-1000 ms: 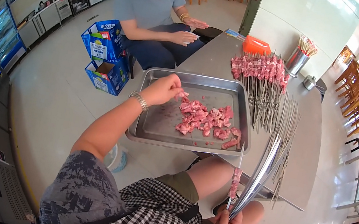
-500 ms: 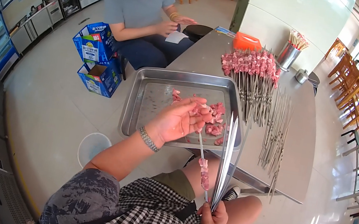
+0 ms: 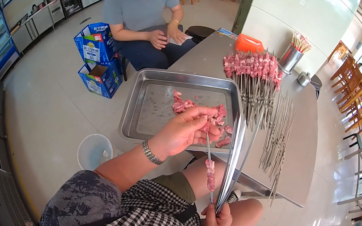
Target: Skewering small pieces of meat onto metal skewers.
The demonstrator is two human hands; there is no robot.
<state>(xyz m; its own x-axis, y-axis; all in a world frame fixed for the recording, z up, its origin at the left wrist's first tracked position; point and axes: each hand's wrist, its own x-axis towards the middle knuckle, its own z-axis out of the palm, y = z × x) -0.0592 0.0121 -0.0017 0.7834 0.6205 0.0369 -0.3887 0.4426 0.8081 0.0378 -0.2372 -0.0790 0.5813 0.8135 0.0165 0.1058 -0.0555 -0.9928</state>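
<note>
My right hand (image 3: 217, 223) is closed low over my lap around a bundle of bare metal skewers (image 3: 231, 162) and one skewer with pieces of raw meat (image 3: 210, 175) threaded partway along it. At the tip of that skewer, my left hand (image 3: 180, 134) pinches a small piece of meat (image 3: 206, 126) between thumb and fingers. This hand is over the near edge of a metal tray (image 3: 130, 104). Loose chunks of raw meat (image 3: 182, 105) lie in the tray, partly hidden behind my fingers.
On the metal table (image 3: 298, 156) lie a pile of loaded meat skewers (image 3: 255, 68) and several bare skewers (image 3: 278, 134). A metal cup of sticks (image 3: 291, 57), a small pot (image 3: 304, 78) and an orange box (image 3: 249, 43) stand behind. A seated person (image 3: 142, 15), blue cartons (image 3: 98, 61) and a white bucket (image 3: 94, 152) are leftward.
My left hand has moved right and its fingers have closed on a meat piece at the skewer tip. The seated person's hands have shifted on their lap.
</note>
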